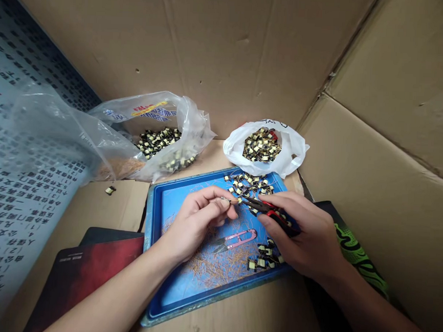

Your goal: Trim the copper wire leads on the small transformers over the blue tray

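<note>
Head view: a blue tray [175, 198] lies in front of 2 open bags, a clear bag [197, 121] and a white bag [233, 147]. Over the tray, the right hand [308, 233] curls around pliers [278, 218]; the left hand [199, 214] pinches thumb to finger. Pink scissors [236, 245] lie below, among wire bits [224, 271]. The pinched small part [239, 201] sits by the pliers' tips; I cannot tell whether they touch.

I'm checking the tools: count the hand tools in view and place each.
2: pliers in the right hand, and pink snips lying in the blue tray. Others may be hidden.
</note>
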The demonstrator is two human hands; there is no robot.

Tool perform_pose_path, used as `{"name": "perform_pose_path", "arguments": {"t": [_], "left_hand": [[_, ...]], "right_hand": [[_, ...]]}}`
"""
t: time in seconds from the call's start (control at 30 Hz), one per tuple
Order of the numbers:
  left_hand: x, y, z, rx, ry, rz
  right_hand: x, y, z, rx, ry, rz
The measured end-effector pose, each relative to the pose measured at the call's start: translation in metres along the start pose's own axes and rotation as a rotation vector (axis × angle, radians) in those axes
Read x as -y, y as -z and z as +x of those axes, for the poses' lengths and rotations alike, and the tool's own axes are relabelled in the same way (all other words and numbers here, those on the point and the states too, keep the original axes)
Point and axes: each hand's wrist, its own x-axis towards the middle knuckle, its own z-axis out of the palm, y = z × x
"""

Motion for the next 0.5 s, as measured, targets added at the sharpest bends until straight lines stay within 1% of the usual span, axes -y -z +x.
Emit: {"name": "perform_pose_path", "arguments": {"t": [0.1,0.23,0.33,0.4,0.5], "left_hand": [[-0.001,-0.002,-0.003,0.015,-0.002,0.058],[-0.002,-0.004,-0.008,0.093,0.015,0.087],[-0.002,-0.004,-0.009,0.084,0.041,0.094],[-0.001,-0.002,-0.007,0.057,0.044,0.098],[-0.001,-0.001,-0.004,0.029,0.020,0.090]], "right_hand": [[-0.002,-0.001,0.000,-0.001,-0.017,-0.020],[-0.016,-0.002,0.002,-0.036,-0.051,-0.215],[-0.022,-0.003,0.003,0.008,-0.081,-0.286],[-0.020,-0.003,0.003,0.036,-0.081,-0.264],[-0.013,-0.001,0.003,0.026,-0.082,-0.133]]}}
